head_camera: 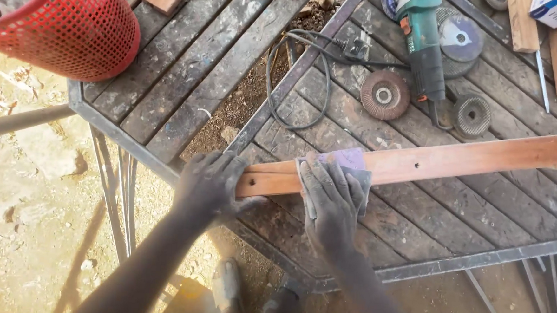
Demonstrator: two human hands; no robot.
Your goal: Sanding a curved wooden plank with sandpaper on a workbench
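Slatted table (453, 223) — plank (456, 161) runs off-frame right.

Harsh sunlight — ground overexposed, sharp

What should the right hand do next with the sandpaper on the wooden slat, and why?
Probably slide the right hand with the sandpaper along the wooden slat toward its far end. The paper sits folded over the slat close to the end that the left hand grips, and most of the slat's length beyond it lies uncovered on the slatted table.
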